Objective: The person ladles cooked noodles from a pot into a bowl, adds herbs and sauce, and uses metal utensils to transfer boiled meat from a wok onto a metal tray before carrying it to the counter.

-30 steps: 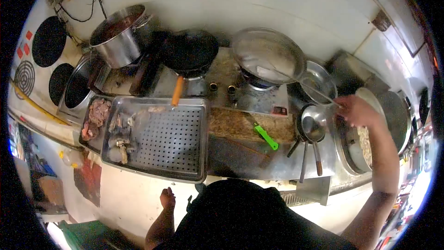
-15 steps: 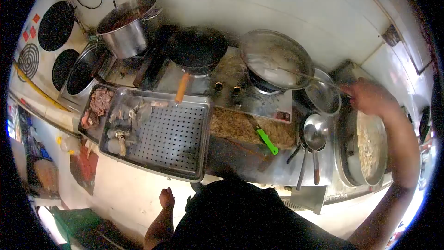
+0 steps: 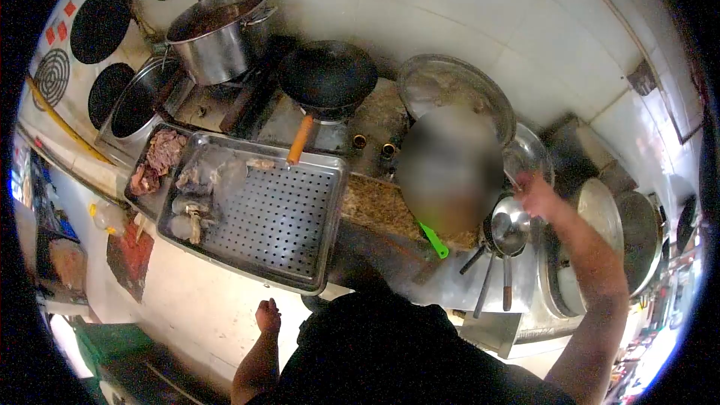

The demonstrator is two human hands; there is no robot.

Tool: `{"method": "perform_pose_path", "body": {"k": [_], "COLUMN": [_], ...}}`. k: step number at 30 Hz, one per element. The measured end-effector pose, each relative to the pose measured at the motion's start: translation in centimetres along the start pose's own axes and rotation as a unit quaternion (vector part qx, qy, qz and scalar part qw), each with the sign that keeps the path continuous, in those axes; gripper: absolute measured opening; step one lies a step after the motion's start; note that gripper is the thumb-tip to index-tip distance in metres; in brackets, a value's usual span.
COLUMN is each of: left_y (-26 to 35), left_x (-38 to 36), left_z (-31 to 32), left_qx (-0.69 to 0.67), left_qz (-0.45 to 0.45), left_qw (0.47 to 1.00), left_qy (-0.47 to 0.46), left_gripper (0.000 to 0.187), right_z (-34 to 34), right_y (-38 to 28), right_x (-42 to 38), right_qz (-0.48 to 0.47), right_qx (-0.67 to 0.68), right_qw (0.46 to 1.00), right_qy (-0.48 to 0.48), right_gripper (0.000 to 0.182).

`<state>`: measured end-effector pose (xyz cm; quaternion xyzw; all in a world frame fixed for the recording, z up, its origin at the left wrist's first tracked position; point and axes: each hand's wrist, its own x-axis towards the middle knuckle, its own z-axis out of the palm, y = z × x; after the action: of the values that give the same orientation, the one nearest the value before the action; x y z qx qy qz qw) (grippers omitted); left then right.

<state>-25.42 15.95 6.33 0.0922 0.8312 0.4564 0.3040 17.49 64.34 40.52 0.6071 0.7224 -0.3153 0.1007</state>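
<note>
My right hand [image 3: 536, 196] is closed round the handle of a long tool [image 3: 512, 178], whose far end is lost behind a blurred patch. Below that hand lie metal ladles [image 3: 510, 229], and behind it stands a round metal pan [image 3: 525, 154]. A large wok [image 3: 457, 86] with steamy contents is partly covered by the blur. Low in the view, my left hand [image 3: 268, 316] hangs near the front edge of the perforated tray [image 3: 289, 217], fingers curled with nothing in them.
Meat [image 3: 165, 151] fills a small tray at left, and cooked pieces [image 3: 196, 217] lie in the perforated tray. Behind are a steel pot [image 3: 219, 41] and a black wok [image 3: 328, 75] with a wooden handle. A green-handled tool [image 3: 433, 240] rests on the board. Round pans [image 3: 637, 232] stand at right.
My right hand has moved left and down, away from the right-hand pans, bringing the long tool with it. A blurred patch now covers part of the large wok and board. My left hand stays low.
</note>
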Motion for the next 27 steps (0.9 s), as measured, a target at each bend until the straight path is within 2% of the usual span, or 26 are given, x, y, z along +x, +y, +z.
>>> {"method": "perform_pose_path", "body": {"k": [1,2,3,4,5,6,8,9,11,12,14,16,19,21,22,23,25,27], "left_y": [-0.1,-0.3,-0.8,-1.5,-2.3,-2.9,-4.5,-4.9,-4.5,-3.1,-1.5,-1.3,0.6,-0.4,-1.1,-1.9,-3.2,-1.4], "left_x": [-0.3,-0.6,-0.5,-0.3,0.0,0.4,1.6,2.4,2.5,2.1,1.6,1.5,0.6,0.8,1.0,1.4,2.1,1.3], "left_z": [-0.1,-0.2,-0.3,-0.6,-0.8,-1.0,-1.4,-1.3,-1.3,-1.3,-1.2,-1.1,-0.9,-0.9,-0.8,-0.9,-1.1,-1.3], "left_qx": [0.009,0.017,0.016,0.092,0.167,0.167,0.167,0.204,0.183,0.162,0.125,0.046,0.073,0.058,0.043,0.042,0.134,0.132], "left_qz": [-0.007,-0.013,-0.013,0.013,0.038,0.039,0.054,0.056,0.057,0.058,0.051,0.074,0.039,0.026,0.013,0.013,0.061,0.062], "left_qw": [1.000,1.000,1.000,0.996,0.985,0.985,0.984,0.977,0.981,0.984,0.990,0.996,0.997,0.998,0.999,0.999,0.989,0.989], "left_qy": [-0.007,-0.013,-0.012,-0.009,-0.008,-0.008,0.002,0.027,0.031,0.036,0.029,0.006,-0.003,-0.009,-0.016,-0.016,-0.010,-0.010], "left_gripper": [0.032,0.034,0.034,0.037,0.039,0.039,0.041,0.039,0.038,0.036,0.034,0.033,0.033,0.033,0.033,0.033,0.033,0.033], "right_z": [2.6,4.0,4.2,4.6,4.9,5.4,6.2,6.4,6.9,7.4,7.9,7.8,8.1,8.6,9.2,9.5,9.5,9.4], "right_y": [4.7,7.1,5.4,3.6,1.7,0.9,0.2,0.3,0.6,0.8,0.5,-0.7,-1.8,-1.3,-0.6,-0.1,0.3,0.3], "right_x": [3.2,4.7,3.2,1.4,-0.3,-0.9,-1.8,-1.8,-1.4,-1.2,-1.3,-2.1,-2.6,-2.3,-2.0,-1.7,-1.6,-1.7], "right_qz": [-0.158,-0.311,-0.313,-0.206,-0.092,-0.092,-0.082,-0.082,-0.033,-0.034,-0.057,-0.069,-0.075,-0.071,-0.072,-0.074,-0.088,-0.103], "right_qx": [0.020,0.039,0.039,0.165,0.286,0.287,0.381,0.382,0.400,0.402,0.485,0.484,0.483,0.483,0.521,0.558,0.550,0.543], "right_qw": [0.983,0.934,0.934,0.957,0.952,0.951,0.919,0.918,0.915,0.915,0.873,0.872,0.872,0.873,0.850,0.827,0.830,0.833], "right_qy": [0.087,0.170,0.170,0.117,0.062,0.062,0.064,0.064,0.024,0.024,0.019,0.015,0.014,0.019,0.013,0.007,-0.010,-0.027], "right_gripper": [0.022,0.016,0.016,0.015,0.014,0.014,0.014,0.014,0.021,0.021,0.019,0.017,0.017,0.017,0.016,0.016,0.018,0.021]}}
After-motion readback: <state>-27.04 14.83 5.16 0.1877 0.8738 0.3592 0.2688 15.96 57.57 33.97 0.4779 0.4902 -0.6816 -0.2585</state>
